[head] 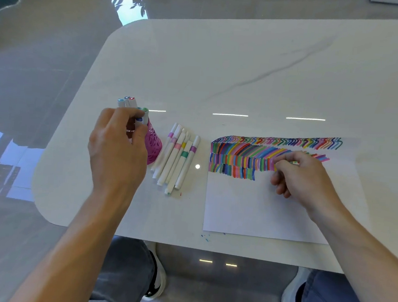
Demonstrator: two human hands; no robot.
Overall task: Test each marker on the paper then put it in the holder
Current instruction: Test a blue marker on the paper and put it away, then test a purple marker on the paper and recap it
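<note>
pink holder (154, 145) on tabletop left; left hand (120, 144) pinches blue-capped marker (139, 120) at its rim, insertion step. right hand (303, 178) curled over paper (260, 208), grip unclear. next: release, fetch from loose markers (176, 158).

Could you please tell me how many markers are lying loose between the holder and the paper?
6 markers lie fanned side by side between the holder and the paper; more may be hidden underneath.

Pink perforated holder (154, 145) upright, containing capped markers (127, 101); white markers (177, 156) bundled flat beside it; paper (260, 208) flat, colour-striped along the top.
</note>
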